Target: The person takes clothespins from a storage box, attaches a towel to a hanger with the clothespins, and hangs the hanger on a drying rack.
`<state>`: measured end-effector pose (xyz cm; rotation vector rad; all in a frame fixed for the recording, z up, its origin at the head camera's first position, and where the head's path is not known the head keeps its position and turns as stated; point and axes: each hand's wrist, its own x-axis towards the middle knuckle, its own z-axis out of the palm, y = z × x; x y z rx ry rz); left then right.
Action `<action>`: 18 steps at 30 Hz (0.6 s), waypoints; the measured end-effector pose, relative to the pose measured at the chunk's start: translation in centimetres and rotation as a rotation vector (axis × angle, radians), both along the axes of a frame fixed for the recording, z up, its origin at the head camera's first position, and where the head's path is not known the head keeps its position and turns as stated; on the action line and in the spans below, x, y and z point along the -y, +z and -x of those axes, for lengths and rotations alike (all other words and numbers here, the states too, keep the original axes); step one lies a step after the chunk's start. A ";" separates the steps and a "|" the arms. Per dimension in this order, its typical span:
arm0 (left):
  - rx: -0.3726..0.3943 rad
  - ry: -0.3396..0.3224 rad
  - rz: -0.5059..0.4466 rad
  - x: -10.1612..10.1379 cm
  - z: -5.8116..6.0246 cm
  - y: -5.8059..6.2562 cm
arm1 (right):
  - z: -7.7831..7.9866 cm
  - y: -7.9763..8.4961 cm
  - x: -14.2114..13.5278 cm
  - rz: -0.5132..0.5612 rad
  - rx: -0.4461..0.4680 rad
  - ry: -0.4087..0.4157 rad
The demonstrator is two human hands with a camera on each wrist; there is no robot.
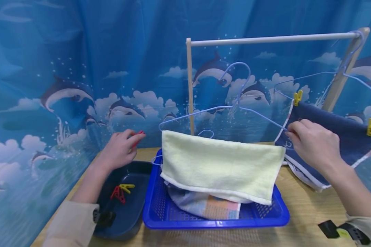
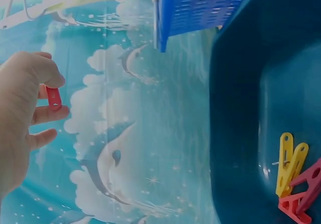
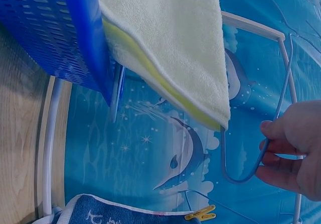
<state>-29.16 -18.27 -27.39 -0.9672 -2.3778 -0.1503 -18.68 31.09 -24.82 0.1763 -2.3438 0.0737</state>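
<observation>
My left hand point(image 1: 121, 148) pinches a red clothespin point(image 2: 53, 98) between thumb and fingers, left of the hanger and above the dark bin. My right hand point(image 1: 316, 145) grips the right end of a lilac wire hanger point(image 1: 210, 109), its fingertips curled round the wire in the right wrist view. Folded over that hanger hangs a pale yellow towel point(image 1: 222, 168), in front of the blue basket point(image 1: 216, 224). The hanger's hook stands free of the rod. No clothespin shows on the yellow towel.
In the dark bin point(image 1: 130, 216) lie red clothespins point(image 1: 118, 195) and a yellow clothespin point(image 1: 126, 187). A patterned cloth point(image 1: 204, 204) sits in the basket. At right, a navy towel point(image 1: 330, 137) hangs by yellow clothespins point(image 1: 298, 98) from a hanger on the rack rod point(image 1: 272, 39).
</observation>
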 end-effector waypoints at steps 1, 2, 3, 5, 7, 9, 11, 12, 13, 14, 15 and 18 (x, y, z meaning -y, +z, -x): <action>0.002 -0.010 -0.012 0.0 -0.2 0.1 | 0.0 0.0 0.0 0.000 0.000 0.001; 0.004 -0.019 -0.025 -0.1 -0.4 0.3 | 0.0 0.0 0.0 -0.001 -0.001 0.003; 0.005 -0.027 -0.036 -0.1 -0.6 0.4 | 0.0 0.0 0.0 -0.001 -0.001 0.004; 0.000 -0.046 -0.047 -0.2 -1.0 0.6 | 0.1 0.1 0.0 -0.001 0.000 0.005; -0.023 -0.072 -0.044 -0.4 -1.4 0.9 | 0.0 0.1 0.0 0.000 0.002 0.004; -0.061 -0.104 -0.031 -0.6 -1.8 1.1 | 0.0 0.1 0.0 0.000 0.003 0.001; -0.104 -0.138 -0.017 -0.9 -2.1 1.4 | 0.0 0.0 0.0 0.000 0.002 0.001; -0.121 -0.150 -0.014 -1.0 -2.3 1.6 | 0.0 0.0 0.0 0.000 0.002 0.001; -0.137 -0.161 -0.011 -1.2 -2.4 1.7 | 0.0 0.0 0.1 0.000 0.001 0.002; -0.152 -0.177 -0.009 -1.4 -2.6 1.8 | 0.0 0.0 0.1 0.000 0.000 0.003; -0.162 -0.189 -0.007 -1.6 -2.7 1.9 | 0.0 0.1 0.1 0.000 0.000 0.005; -0.193 -0.224 0.006 -2.2 -3.1 2.4 | -0.1 0.1 0.1 0.001 0.000 0.006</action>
